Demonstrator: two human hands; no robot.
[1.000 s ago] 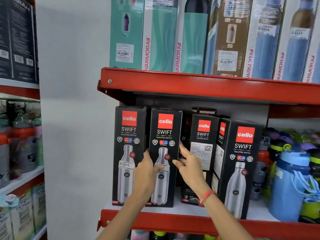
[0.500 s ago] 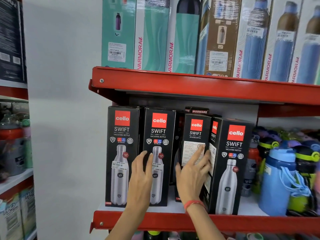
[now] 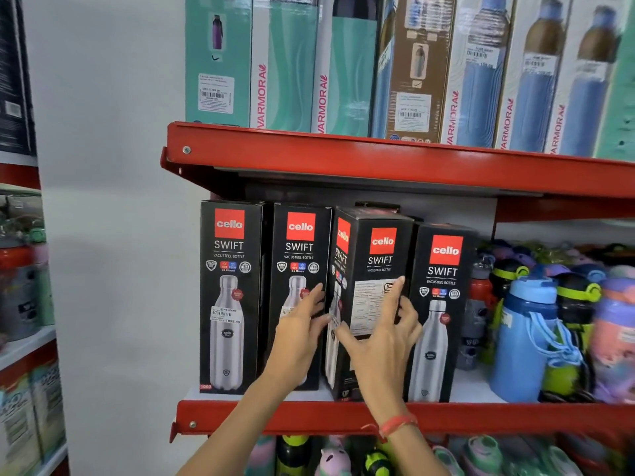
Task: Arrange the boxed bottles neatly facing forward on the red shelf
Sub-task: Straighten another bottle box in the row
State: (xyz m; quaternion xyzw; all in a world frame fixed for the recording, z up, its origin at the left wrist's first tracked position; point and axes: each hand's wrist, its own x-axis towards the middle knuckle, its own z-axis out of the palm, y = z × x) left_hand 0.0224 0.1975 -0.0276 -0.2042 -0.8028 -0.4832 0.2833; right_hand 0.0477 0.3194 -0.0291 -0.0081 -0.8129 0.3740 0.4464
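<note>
Now, with your left hand (image 3: 302, 333) and right hand (image 3: 379, 341) pinching the crooked box (image 3: 369, 269), slowly turn its bottle picture forward.

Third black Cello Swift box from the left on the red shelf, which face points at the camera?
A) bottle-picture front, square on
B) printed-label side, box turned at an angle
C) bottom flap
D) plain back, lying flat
B: the third black Cello Swift box shows its white printed-label side, turned at an angle, held between the left hand and right hand.
</note>
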